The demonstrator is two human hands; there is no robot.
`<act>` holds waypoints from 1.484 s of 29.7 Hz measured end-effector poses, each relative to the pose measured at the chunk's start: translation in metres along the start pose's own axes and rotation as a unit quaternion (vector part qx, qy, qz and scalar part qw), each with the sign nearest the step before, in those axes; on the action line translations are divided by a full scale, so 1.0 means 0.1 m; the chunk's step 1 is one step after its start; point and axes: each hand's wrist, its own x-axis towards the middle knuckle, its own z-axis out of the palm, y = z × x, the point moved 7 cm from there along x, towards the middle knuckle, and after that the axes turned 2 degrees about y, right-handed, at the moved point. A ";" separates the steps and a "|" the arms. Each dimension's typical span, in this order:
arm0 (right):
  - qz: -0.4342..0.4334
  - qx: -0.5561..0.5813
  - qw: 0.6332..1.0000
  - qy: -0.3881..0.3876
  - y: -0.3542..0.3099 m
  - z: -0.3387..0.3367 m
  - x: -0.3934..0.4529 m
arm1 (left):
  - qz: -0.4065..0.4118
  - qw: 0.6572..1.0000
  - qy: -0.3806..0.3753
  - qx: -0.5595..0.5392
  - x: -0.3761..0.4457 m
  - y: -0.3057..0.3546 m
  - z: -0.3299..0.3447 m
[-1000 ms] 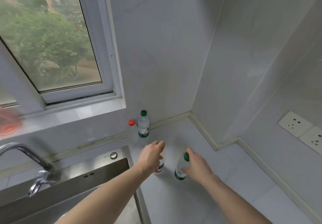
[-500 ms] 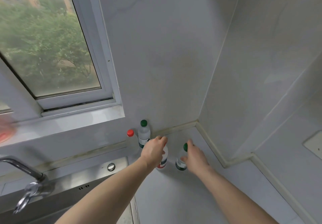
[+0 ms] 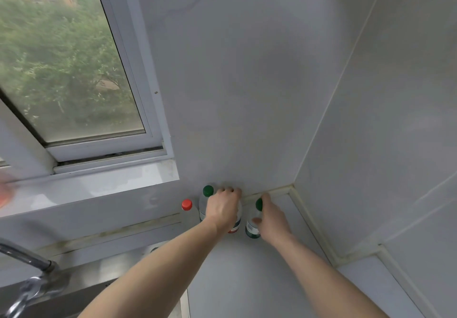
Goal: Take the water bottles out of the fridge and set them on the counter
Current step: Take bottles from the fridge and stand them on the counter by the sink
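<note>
Several clear water bottles stand on the grey counter [image 3: 249,275] by the back wall. My left hand [image 3: 223,207] grips the top of a red-labelled bottle [image 3: 235,227] and hides its cap. My right hand [image 3: 270,216] holds a green-capped bottle [image 3: 253,227] by its upper part, with the cap showing beside my fingers. Both bottles are upright and close to the wall. Left of my left hand stand a second green-capped bottle [image 3: 207,199] and a red-capped bottle [image 3: 186,206]. The fridge is out of view.
A steel sink [image 3: 99,290] with a chrome tap [image 3: 27,275] lies at the lower left. Above it are a window [image 3: 66,70] and its sill [image 3: 94,186]. Tiled walls meet in a corner at the right, where the counter steps inward.
Both hands have carried their bottles away from me toward the back wall, next to the two standing bottles. My view has tilted upward.
</note>
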 end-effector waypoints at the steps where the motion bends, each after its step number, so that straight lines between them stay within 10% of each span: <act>1: -0.006 0.006 1.000 0.004 -0.03 -0.02 0.03 | -0.003 1.000 0.001 0.009 0.02 0.00 -0.03; 25: -0.052 0.037 0.998 -0.003 -0.31 0.13 0.70 | 0.020 0.987 -0.051 0.153 0.39 -0.04 -0.19; 44: -0.011 0.251 0.965 0.075 -0.20 0.03 -0.27 | 0.024 0.996 0.046 -0.067 -0.79 -0.45 -0.68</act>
